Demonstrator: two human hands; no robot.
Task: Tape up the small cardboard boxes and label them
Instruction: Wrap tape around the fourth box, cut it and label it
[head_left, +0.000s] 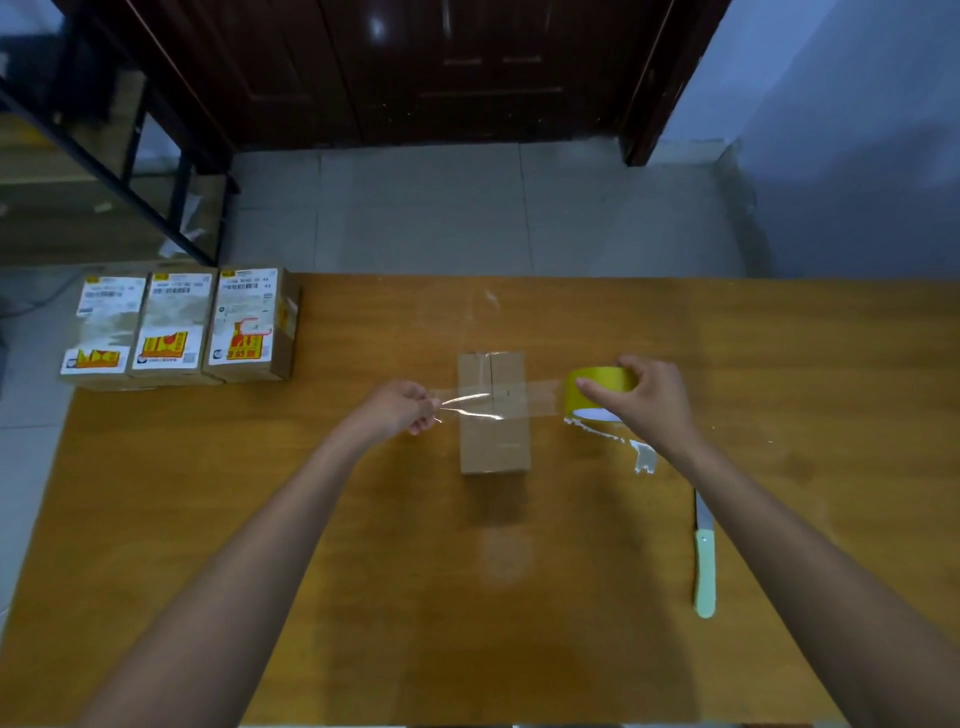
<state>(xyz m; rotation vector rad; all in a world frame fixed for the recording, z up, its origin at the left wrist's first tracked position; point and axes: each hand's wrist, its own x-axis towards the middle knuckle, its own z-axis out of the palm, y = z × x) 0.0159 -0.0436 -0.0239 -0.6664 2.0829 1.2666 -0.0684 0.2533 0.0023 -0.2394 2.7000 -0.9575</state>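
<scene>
Across the surface (363, 571), three labelled boxes (176, 325) sat at the far left corner while, mid-surface, the left hand (400, 408) pinched tape (478, 402) stretched over an unlabelled box (494, 441) from the roll (597, 384) the right hand (644, 400) gripped.

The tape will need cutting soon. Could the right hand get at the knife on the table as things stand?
Probably not at once: the right hand grips the tape roll. The knife lies bare on the table beside that forearm, nothing over it, so it looks reachable once the roll is put down.
</scene>
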